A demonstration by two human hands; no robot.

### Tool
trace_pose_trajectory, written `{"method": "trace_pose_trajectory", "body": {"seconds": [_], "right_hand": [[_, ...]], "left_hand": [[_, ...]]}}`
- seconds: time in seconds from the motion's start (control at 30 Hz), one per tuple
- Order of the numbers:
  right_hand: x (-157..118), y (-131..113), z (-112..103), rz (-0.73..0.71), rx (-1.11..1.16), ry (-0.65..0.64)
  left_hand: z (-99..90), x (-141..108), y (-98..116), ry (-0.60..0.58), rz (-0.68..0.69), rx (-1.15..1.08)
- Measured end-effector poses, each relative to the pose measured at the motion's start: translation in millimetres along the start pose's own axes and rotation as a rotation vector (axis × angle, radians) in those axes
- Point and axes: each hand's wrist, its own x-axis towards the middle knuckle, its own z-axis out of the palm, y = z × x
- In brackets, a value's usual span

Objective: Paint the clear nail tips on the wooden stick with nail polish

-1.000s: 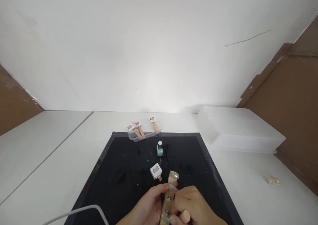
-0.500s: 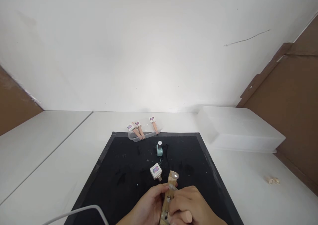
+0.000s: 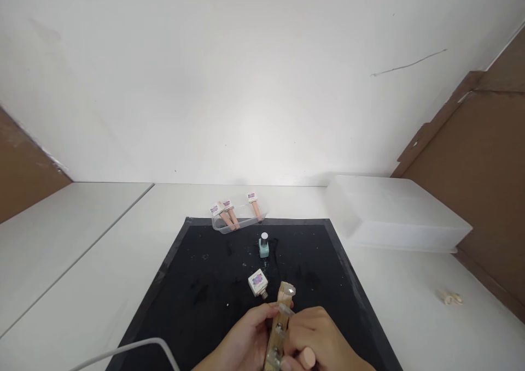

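My left hand is closed around a narrow wooden strip, which carries several clear false nail tips. My right hand is closed on a pink nail polish cap beside the strip; its brush end is hidden behind my fingers. A white nail polish bottle with a flower label lies just beyond my left hand, its neck uncapped. Further back stands a small mint-green nail polish bottle with a silvery-white cap.
A black mat covers the table's middle. At its far edge, a clear tray holds several pink-capped bottles. A white plastic box stands right. Small pale pieces lie right; a white cable curves at front left.
My right hand has shifted slightly along the strip, and the pink cap in it has tilted and moved a little left and up. My left hand has stayed in place with the strip.
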Motion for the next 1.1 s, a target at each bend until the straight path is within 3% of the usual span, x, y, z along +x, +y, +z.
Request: {"method": "trace_pose_trajectory", "body": {"seconds": [0.5,1.1], "right_hand": [[-1.2,3.6,-1.0,-0.026,0.031,0.001],[-1.1,-0.9,-1.3,0.048,-0.068,-0.059]], "left_hand": [[-0.6,-1.6,1.1,-0.006,-0.004,0.004],[2.4,-1.6,1.6,0.01,0.0,0.011]]}}
